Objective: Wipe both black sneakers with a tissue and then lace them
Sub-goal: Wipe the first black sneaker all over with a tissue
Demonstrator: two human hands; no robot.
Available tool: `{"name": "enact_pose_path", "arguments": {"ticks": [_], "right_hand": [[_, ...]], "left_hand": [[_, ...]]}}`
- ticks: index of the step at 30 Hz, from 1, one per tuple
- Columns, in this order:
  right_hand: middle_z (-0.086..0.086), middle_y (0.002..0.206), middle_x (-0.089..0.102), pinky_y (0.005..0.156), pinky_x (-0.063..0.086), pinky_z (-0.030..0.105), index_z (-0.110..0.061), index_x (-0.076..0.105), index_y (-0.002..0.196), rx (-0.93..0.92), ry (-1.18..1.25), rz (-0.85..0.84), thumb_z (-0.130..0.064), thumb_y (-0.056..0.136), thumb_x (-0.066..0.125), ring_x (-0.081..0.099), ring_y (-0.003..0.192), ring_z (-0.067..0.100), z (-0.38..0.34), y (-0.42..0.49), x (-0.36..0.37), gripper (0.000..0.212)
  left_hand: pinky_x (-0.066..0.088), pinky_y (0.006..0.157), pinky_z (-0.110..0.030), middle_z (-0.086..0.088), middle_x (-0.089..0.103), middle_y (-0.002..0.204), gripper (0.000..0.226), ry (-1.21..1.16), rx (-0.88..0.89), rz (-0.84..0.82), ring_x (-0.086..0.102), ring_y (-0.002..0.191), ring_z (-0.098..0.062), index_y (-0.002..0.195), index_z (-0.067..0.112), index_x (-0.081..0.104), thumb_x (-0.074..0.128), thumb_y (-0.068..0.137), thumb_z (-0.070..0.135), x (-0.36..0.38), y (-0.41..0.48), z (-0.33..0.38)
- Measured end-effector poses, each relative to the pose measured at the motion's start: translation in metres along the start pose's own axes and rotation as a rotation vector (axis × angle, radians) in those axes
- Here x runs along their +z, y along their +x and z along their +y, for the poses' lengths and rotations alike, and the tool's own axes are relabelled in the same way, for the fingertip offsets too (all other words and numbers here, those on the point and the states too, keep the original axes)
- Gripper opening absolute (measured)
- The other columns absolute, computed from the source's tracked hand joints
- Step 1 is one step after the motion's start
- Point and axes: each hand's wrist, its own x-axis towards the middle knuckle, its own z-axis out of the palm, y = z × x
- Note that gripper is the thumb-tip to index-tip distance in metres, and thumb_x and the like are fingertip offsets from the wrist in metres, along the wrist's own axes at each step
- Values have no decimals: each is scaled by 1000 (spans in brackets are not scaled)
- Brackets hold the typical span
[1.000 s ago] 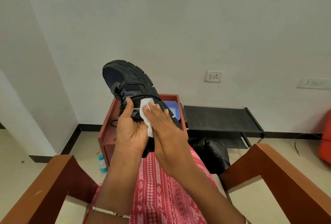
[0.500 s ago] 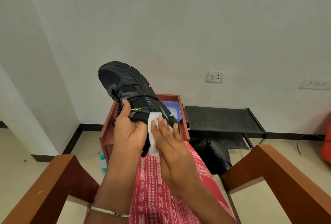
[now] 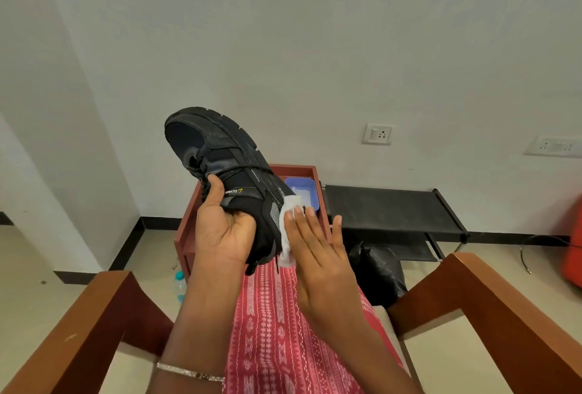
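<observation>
One black sneaker (image 3: 226, 147) sits gripped in the left hand (image 3: 225, 231); the right hand (image 3: 318, 255), fingers straight, presses a tissue (image 3: 289, 206) against its heel. Firm, overlapping strokes should clean best.

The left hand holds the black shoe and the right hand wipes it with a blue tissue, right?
Not blue. The head view shows a white tissue; the left hand holds the black shoe and the right hand wipes it.
</observation>
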Motion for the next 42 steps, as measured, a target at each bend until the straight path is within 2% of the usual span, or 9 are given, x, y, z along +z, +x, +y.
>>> {"name": "enact_pose_path", "arguments": {"ticks": [7, 10, 16, 21, 25, 27, 32, 38, 42], "right_hand": [[9, 159, 36, 123, 20, 49, -7, 35, 153, 86, 109, -36, -13, 97, 30, 23, 151, 19, -1, 49, -9, 56], [9, 158, 38, 123, 21, 49, -6, 37, 152, 78, 147, -10, -12, 99, 32, 25, 150, 18, 0, 56, -7, 53], [10, 159, 33, 122, 24, 50, -4, 35, 151, 45, 133, 98, 2, 96, 37, 24, 151, 21, 5, 1, 3, 56], [10, 162, 28, 119, 30, 52, -6, 30, 154, 118, 149, 89, -13, 105, 37, 21, 152, 24, 3, -6, 9, 50], [6, 162, 28, 125, 17, 44, -9, 34, 153, 122, 261, 83, -16, 105, 37, 16, 153, 21, -14, 19, 2, 48], [5, 160, 33, 125, 16, 44, -8, 39, 151, 106, 334, 73, -13, 105, 37, 19, 152, 16, -21, 28, 1, 46], [1, 157, 38, 121, 30, 39, -15, 42, 150, 97, 497, 32, -8, 105, 45, 25, 149, 6, -36, 41, -4, 46], [5, 136, 63, 102, 52, 31, -11, 64, 132, 57, 490, 212, 3, 93, 62, 54, 132, 9, -27, 36, -11, 42], [-6, 124, 69, 95, 52, 19, -15, 70, 123, 196, 569, 253, -14, 92, 73, 60, 119, -2, -21, 34, -17, 32]], "left_hand": [[44, 107, -50, -23, 64, 131, 41, 63, -28, -27, 59, 125, -36, 127, -1, 60, 53, 102, 30, 4, -5, -11], [43, 108, -51, -26, 65, 126, 38, 57, -34, -38, 60, 122, -37, 115, -3, 64, 52, 102, 30, 6, -6, -10], [44, 106, -50, -19, 76, 99, 29, 28, 17, -25, 74, 88, -32, 101, 1, 67, 51, 103, 26, 8, -7, -1], [37, 115, -47, -19, 68, 124, 35, -41, -15, -19, 60, 123, -33, 122, 1, 63, 53, 101, 28, 3, -1, -4], [43, 107, -47, -19, 74, 106, 34, -12, 29, -18, 66, 108, -31, 106, 0, 68, 51, 102, 30, 6, -2, -2], [45, 106, -47, -20, 72, 114, 37, 22, 21, -45, 66, 110, -31, 118, 1, 65, 52, 102, 32, 6, -4, -2], [54, 94, -51, -18, 68, 126, 50, 182, -52, -105, 68, 111, -31, 135, 7, 58, 52, 99, 42, 3, -7, -1], [41, 112, -48, -13, 54, 146, 62, 182, -14, -234, 56, 130, -31, 148, 14, 47, 53, 97, 49, 7, -14, -5], [34, 118, -47, -15, 51, 148, 67, 249, -12, -233, 50, 136, -31, 147, 12, 48, 48, 97, 56, 7, -21, -11]]}}
